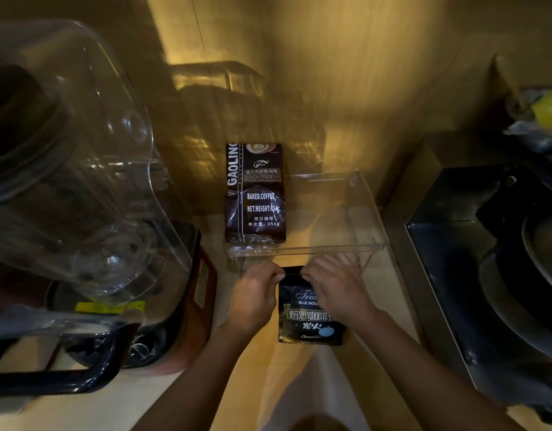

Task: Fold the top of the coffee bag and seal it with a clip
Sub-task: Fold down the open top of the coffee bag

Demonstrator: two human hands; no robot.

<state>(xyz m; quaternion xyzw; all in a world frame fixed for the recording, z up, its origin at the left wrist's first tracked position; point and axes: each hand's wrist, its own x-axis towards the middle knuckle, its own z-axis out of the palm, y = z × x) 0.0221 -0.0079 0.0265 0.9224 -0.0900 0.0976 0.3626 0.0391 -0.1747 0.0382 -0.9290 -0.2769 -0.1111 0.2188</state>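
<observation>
A small dark blue coffee bag (pixel 306 321) with white lettering stands upright on the wooden counter, near the front. My left hand (pixel 256 297) pinches the bag's top edge at its left corner. My right hand (pixel 334 284) pinches the same edge at the right and covers part of the bag's upper right. The top strip of the bag shows as a narrow dark band between my fingertips. No clip is in view.
A taller brown coffee bag (pixel 256 194) stands in a clear plastic tray (pixel 358 213) just behind my hands. A large blender with a clear jar (pixel 69 169) fills the left. A dark metal appliance (pixel 486 275) sits on the right. The wall is close behind.
</observation>
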